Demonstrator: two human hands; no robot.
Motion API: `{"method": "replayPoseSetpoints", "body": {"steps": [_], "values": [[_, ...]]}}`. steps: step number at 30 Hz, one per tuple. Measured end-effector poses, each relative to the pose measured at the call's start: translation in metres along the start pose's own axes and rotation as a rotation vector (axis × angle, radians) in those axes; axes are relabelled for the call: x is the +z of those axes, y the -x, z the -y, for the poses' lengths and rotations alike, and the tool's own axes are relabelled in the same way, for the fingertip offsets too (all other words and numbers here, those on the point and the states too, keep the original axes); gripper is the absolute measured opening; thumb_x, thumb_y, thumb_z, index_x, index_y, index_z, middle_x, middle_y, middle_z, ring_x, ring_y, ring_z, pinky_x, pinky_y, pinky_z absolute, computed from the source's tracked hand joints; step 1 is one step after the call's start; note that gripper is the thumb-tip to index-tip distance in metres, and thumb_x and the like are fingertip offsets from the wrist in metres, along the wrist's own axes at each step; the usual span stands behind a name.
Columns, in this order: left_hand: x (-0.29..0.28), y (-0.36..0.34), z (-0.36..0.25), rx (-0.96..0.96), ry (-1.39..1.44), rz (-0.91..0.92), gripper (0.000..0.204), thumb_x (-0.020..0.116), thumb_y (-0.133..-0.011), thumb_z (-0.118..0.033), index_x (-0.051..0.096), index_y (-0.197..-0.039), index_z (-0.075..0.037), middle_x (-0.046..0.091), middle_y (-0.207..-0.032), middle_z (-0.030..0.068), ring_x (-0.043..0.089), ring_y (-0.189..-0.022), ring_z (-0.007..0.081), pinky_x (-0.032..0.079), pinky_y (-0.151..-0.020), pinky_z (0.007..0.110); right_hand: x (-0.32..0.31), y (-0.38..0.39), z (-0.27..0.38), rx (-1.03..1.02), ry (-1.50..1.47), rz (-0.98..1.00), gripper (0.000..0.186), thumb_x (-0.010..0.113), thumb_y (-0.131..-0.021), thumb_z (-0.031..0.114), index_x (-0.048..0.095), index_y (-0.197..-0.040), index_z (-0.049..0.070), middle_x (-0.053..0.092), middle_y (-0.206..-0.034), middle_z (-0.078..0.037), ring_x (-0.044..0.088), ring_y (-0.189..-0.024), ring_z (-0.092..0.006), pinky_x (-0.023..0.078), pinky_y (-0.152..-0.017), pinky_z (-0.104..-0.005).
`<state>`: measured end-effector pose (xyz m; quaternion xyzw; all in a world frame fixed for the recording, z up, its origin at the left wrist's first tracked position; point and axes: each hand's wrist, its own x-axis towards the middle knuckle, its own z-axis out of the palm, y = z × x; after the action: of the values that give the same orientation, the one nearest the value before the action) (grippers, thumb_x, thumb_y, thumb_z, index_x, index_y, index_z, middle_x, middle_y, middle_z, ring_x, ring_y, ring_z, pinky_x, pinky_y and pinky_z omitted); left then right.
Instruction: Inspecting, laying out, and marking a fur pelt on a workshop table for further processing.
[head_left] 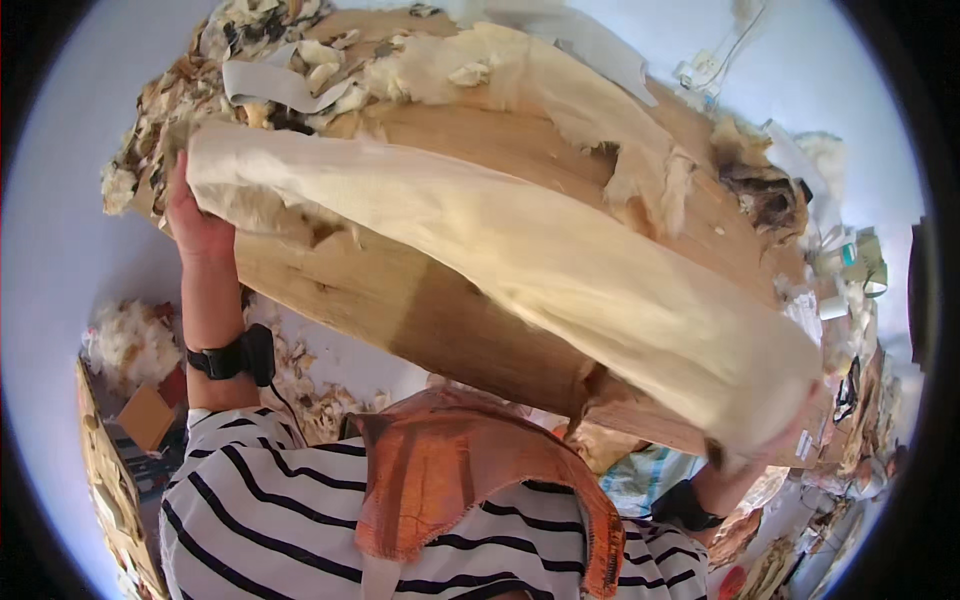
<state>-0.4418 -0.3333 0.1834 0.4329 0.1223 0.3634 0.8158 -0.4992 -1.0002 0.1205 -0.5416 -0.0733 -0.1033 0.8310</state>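
Long pale hide sheet (480, 235) stretched slantwise from 10 o'clock to 4 o'clock, apparently lifted over the near part of the wooden table (335, 285). Left hand (205, 215) at 10 o'clock, grasping one end, fingers tucked partly behind the edge. Right hand (752, 462) at 4 o'clock, by the opposite end, but blurred and half covered, so cannot tell whether clenched on the edge or only propping from beneath. Best managed, judging by the soft folds along the middle, with an even pull from both ends rather than a yank from one. Worth taking a broad hold well in from the rim (thin edges probably tear first). Lower slowly, smoothing outward from the centre to 10 and 4 o'clock. Mind the loose scraps (150, 130) at 10 o'clock, the curled white strip (285, 90) just inward of those, and the second pale piece (590, 100) at 1 o'clock, all likely to snag or bunch underneath. Steer clear of the orange apron (450, 470) at 6 o'clock.
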Motion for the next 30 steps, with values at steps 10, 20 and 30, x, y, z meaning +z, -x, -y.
{"method": "replayPoseSetpoints", "body": {"steps": [10,20,30], "values": [[0.104,-0.018,0.011,-0.013,-0.187,0.427,0.056,0.051,-0.1,-0.039,0.045,-0.139,0.0,0.053,-0.139,0.0139,0.052,-0.126,0.0241,0.041,-0.108,0.037,0.07,-0.103,0.077,-0.381,0.32,-0.155,0.053,0.037,-0.104,0.034,0.036,-0.148,0.005,0.039,-0.152,-0.013,0.038,-0.139,-0.0323,0.03,-0.116,-0.0473],[-0.112,-0.037,0.173,0.419,-1.461,0.875,0.069,0.073,-0.082,-0.036,0.049,-0.139,-0.006,0.06,-0.116,0.02,0.057,-0.108,0.036,0.043,-0.098,0.042,-0.104,0.024,-0.12,0.15,1.482,-0.198,0.036,0.059,-0.095,0.032,0.063,-0.114,0.001,0.063,-0.116,-0.014,0.063,-0.097,-0.0292,0.049,-0.085,-0.0394],[-0.146,-0.029,0.183,0.148,-1.756,0.472,0.028,0.069,-0.08,-0.022,0.061,-0.104,-0.008,0.061,-0.105,0.0173,0.059,-0.097,0.0378,0.048,-0.084,0.045,-0.088,0.034,-0.122,0.116,1.529,-0.028,0.018,0.057,-0.092,0.018,0.06,-0.101,0.002,0.064,-0.093,-0.023,0.061,-0.089,-0.0421,0.048,-0.076,-0.0483]]}}
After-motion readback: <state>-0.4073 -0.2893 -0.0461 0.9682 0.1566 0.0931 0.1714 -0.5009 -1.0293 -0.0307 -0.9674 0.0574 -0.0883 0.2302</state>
